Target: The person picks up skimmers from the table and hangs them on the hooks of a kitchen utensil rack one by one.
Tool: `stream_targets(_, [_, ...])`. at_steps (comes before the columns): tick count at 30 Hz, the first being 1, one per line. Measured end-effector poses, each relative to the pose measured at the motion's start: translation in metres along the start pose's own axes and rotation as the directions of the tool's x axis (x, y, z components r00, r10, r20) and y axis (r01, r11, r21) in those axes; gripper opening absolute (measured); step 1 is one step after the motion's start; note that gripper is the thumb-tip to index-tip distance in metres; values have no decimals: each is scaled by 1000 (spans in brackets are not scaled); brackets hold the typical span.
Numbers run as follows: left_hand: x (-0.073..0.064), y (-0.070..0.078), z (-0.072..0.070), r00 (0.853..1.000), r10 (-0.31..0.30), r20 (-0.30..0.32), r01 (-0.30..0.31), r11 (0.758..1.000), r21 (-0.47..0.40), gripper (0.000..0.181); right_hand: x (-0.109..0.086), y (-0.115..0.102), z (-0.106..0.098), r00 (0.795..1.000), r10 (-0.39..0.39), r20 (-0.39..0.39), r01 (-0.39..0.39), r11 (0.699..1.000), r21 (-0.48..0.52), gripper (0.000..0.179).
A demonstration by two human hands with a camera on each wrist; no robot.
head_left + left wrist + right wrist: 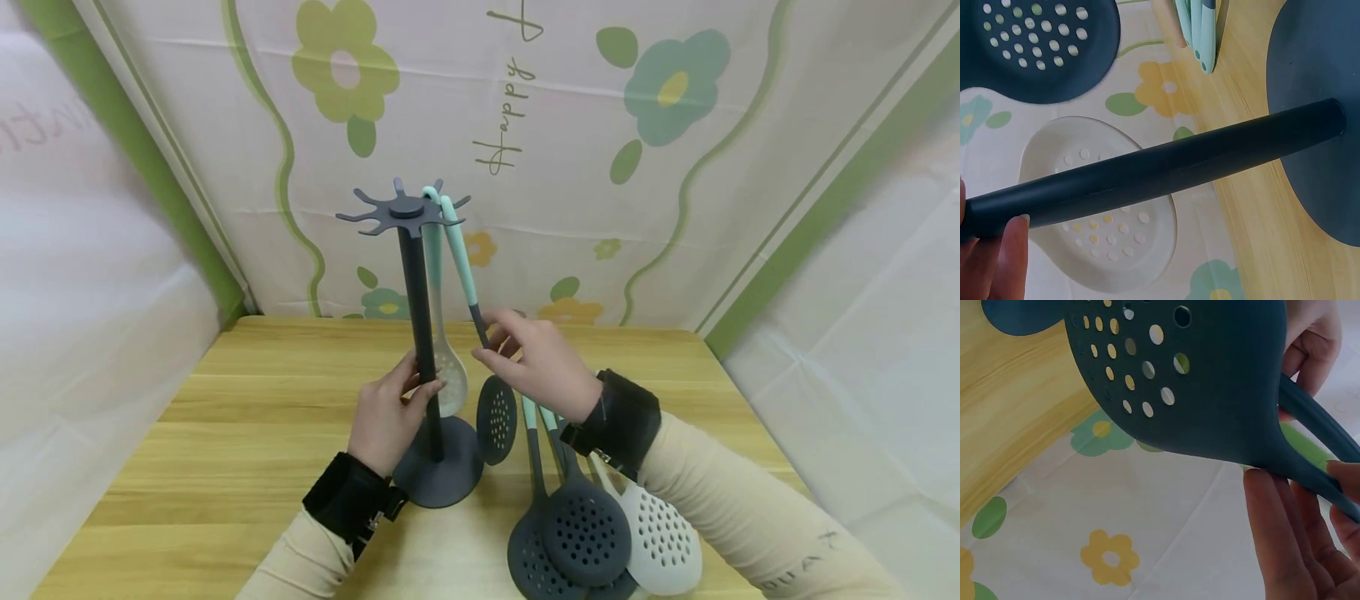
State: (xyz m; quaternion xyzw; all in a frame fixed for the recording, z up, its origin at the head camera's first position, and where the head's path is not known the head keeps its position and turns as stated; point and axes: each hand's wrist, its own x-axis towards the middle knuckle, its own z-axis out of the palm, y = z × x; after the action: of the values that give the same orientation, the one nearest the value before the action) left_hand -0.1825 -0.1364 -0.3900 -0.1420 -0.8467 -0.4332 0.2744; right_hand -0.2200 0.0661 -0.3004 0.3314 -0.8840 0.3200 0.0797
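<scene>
A dark utensil stand with a round base and a ring of hooks on top stands upright on the table. My left hand grips its pole about halfway down. In my right hand is a dark skimmer with a mint handle, pinched at its neck. The top of that handle is right at the hooks on the stand's right side, its perforated head hanging low. Beside it a white skimmer, also mint-handled, hangs from a hook behind the pole. The right wrist view shows fingers around the dark skimmer's neck.
Several utensils lie overlapping at the front right, among them a dark skimmer and a white one, under my right forearm. A printed flowered cloth stands behind the wooden table, with cloth walls at both sides.
</scene>
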Motion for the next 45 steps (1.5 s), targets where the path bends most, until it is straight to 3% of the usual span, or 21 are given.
stream_targets(20, [0, -2, 4, 999, 14, -33, -12, 999, 40, 38, 11, 14, 25, 993, -36, -114, 36, 999, -4, 30])
stream_targets(31, [-1, -1, 5, 998, 10, -61, -6, 998, 66, 34, 14, 14, 41, 979, -36, -203, 53, 995, 80, 20])
stream_targets(45, [-2, -4, 8, 998, -6, -68, 11, 997, 73, 36, 16, 15, 53, 971, 42, -234, 2, 983, 185, 21])
